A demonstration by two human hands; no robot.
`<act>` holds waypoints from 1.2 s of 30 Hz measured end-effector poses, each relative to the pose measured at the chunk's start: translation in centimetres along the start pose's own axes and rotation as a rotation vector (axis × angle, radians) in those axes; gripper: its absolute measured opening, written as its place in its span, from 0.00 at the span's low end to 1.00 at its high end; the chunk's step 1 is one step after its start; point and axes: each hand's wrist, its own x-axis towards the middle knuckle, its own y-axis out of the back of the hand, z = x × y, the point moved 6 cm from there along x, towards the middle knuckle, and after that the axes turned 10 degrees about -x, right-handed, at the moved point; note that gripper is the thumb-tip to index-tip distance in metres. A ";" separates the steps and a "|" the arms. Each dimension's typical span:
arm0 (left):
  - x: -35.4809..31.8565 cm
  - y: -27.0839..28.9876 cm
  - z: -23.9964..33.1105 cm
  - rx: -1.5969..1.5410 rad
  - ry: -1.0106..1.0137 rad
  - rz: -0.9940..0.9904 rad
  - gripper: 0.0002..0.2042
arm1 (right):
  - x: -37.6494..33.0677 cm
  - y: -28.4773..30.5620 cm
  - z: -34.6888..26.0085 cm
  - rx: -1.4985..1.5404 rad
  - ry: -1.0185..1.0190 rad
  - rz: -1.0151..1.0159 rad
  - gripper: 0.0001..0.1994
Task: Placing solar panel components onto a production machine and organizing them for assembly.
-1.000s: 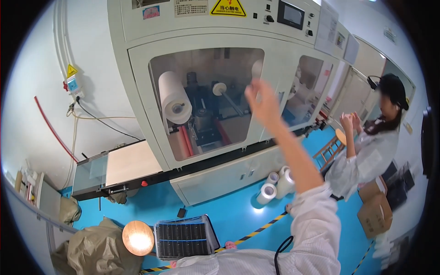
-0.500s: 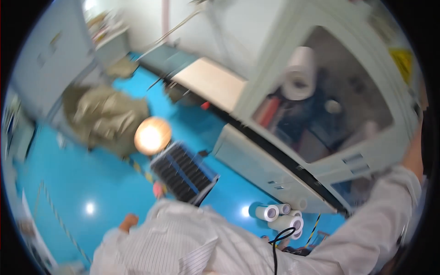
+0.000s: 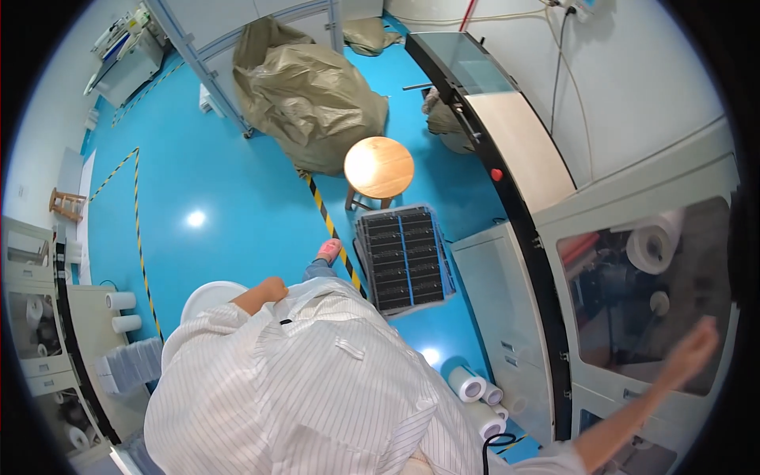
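Note:
My right hand (image 3: 697,344) is raised at the far right, in front of the dark window (image 3: 633,324) of a grey machine cabinet. Its fingers are blurred, and whether it touches the pane I cannot tell. Behind that window are a white roll (image 3: 653,245) and a red roller. My left hand (image 3: 271,293) is low beside my striped white coat (image 3: 317,380), its fingers not distinguishable. Nothing can be seen in either hand.
Ahead on the blue floor stands a stack of black-celled trays (image 3: 404,257), with a round wooden stool (image 3: 379,168) behind it. Olive sacks (image 3: 317,107) lean by a cabinet. White rolls (image 3: 473,388) lie beside the machine base; a white round stool (image 3: 210,299) is at my left.
My view has swung to the right and steadied, so the stool and trays sit differently in it. My right forearm and hand, earlier mostly at the rim, now show before the machine window.

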 end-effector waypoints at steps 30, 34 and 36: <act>23.7 30.5 -14.1 -0.099 -0.012 0.088 0.15 | -44.9 -10.6 -51.6 -0.072 -0.284 -1.381 0.47; 18.3 27.1 -21.6 0.037 0.158 -0.159 0.20 | -45.2 -10.9 -51.4 -0.112 -0.184 -1.369 0.48; 15.9 25.4 -21.4 0.420 -0.175 -0.038 0.20 | -45.8 -10.8 -51.0 -0.141 -0.192 -1.364 0.48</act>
